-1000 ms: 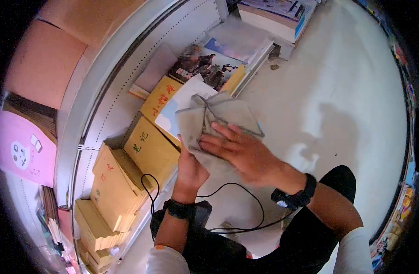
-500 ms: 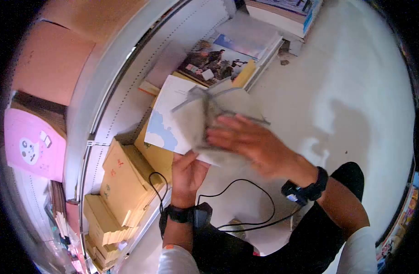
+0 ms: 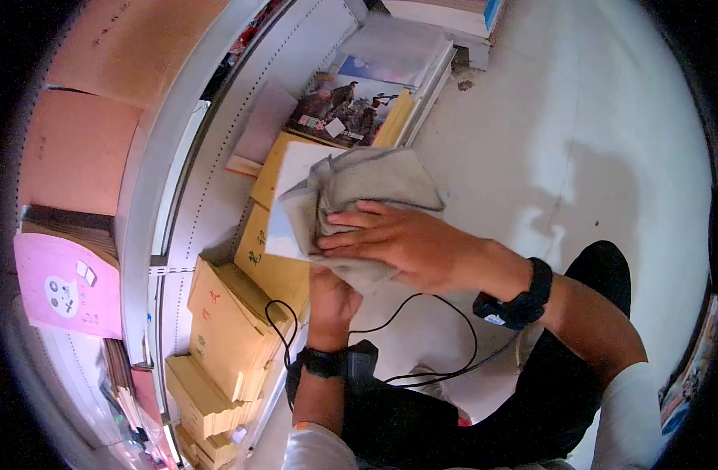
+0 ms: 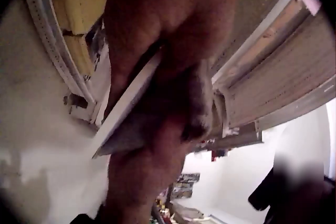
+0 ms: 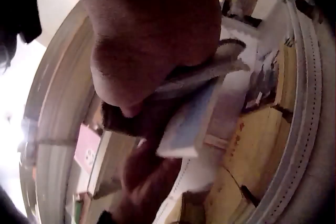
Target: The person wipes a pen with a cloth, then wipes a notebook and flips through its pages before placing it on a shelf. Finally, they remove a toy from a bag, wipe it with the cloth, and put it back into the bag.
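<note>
In the head view, a white and light-blue book [image 3: 283, 235] is held in front of the shelf. My left hand [image 3: 332, 301] grips it from below at its near edge, the fingertips hidden. Across most of its cover lies a grey-beige cloth [image 3: 382, 178] with a dark stitched edge, creased and folded over. My right hand [image 3: 410, 244] presses flat on the cloth, its fingers straight and pointing left. From the right wrist view, the book's corner [image 5: 184, 142] sticks out beyond the cloth. The left wrist view shows the book's pale edge [image 4: 123, 108] running between thumb and fingers.
Yellow-brown notebooks [image 3: 230, 333] stand in stacks on the low shelf to the left. Farther back lies a book with a dark picture cover [image 3: 339, 113]. A pink booklet [image 3: 73, 286] is at far left. A black cable [image 3: 470, 337] loops below the hands.
The book first shows more to the left, then the cloth covers more of it again. My right hand has moved left over it with the cloth. The head view has shifted slightly.
</note>
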Demonstrator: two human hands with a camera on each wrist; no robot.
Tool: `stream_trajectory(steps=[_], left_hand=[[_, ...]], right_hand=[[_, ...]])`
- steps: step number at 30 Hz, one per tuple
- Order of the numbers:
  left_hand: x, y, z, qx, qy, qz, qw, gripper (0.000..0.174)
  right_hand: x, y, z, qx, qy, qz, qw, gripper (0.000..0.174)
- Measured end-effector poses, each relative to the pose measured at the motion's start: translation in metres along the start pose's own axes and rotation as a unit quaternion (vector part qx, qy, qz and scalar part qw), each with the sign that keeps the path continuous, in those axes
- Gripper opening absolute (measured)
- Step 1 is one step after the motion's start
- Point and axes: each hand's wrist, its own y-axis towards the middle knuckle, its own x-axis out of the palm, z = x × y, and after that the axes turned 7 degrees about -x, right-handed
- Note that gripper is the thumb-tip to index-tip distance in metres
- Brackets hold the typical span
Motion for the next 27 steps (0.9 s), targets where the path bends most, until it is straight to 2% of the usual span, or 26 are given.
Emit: stream_trajectory(steps=[1,3,4,5,6,7,10,11,14,15,18,20,22,24,25,26,27], left_hand=[[0.005,0.003,-0.001,0.129,0.183,0.029,0.974,0.059],[0.024,-0.003,0.009,0.141,0.211,0.048,0.966,0.061],[0.031,-0.007,0.013,0.15,0.221,0.059,0.962,0.062],[0.03,-0.01,0.017,0.145,0.208,0.03,0.967,0.062],[0.026,-0.011,0.018,0.142,0.213,0.028,0.966,0.064],[0.019,-0.01,0.018,0.14,0.217,0.025,0.966,0.065],[0.012,-0.012,0.018,0.123,0.21,-0.004,0.97,0.067],[0.013,-0.012,0.019,0.117,0.205,-0.017,0.972,0.067],[0.02,-0.013,0.018,0.134,0.245,0.015,0.96,0.066],[0.021,-0.012,0.017,0.141,0.255,0.03,0.956,0.066],[0.021,-0.003,0.016,0.151,0.284,0.055,0.945,0.067],[0.018,0.002,0.016,0.152,0.306,0.058,0.938,0.067],[0.015,0.006,0.013,0.208,0.357,0.095,0.906,0.06],[0.016,0.007,0.015,0.221,0.329,0.073,0.915,0.056],[0.022,0.005,0.023,0.206,0.273,0.03,0.939,0.055],[0.023,0.005,0.031,0.188,0.216,-0.013,0.958,0.056],[0.005,0.01,0.043,0.124,0.301,-0.03,0.945,0.063]], right_hand=[[-0.006,-0.003,0.003,-0.014,0.024,-0.02,0.999,0.069],[-0.022,-0.014,0.006,0.059,0.02,0.048,0.997,0.046],[-0.024,-0.021,0.017,0.094,0.072,0.113,0.986,0.041],[-0.024,-0.03,0.03,0.129,0.122,0.175,0.968,0.036],[-0.029,-0.04,0.035,0.256,0.187,0.211,0.925,0.032],[-0.033,-0.049,0.039,0.38,0.244,0.241,0.859,0.03],[-0.029,-0.062,0.049,0.421,0.254,0.261,0.831,0.033],[-0.029,-0.066,0.048,0.491,0.236,0.246,0.802,0.035],[-0.024,-0.052,0.024,0.447,0.358,0.276,0.772,0.039],[-0.026,-0.051,0.022,0.436,0.427,0.243,0.754,0.039],[-0.029,-0.058,0.03,0.41,0.525,0.25,0.702,0.045],[-0.032,-0.056,0.035,0.407,0.431,0.216,0.776,0.047],[-0.032,-0.055,0.036,0.384,0.341,0.191,0.836,0.047],[-0.05,-0.052,0.035,0.426,0.258,0.192,0.846,0.046],[-0.062,-0.053,0.038,0.448,0.214,0.194,0.846,0.046],[-0.072,-0.058,0.044,0.435,0.191,0.177,0.862,0.048],[-0.083,-0.062,0.052,0.42,0.167,0.161,0.878,0.049]])
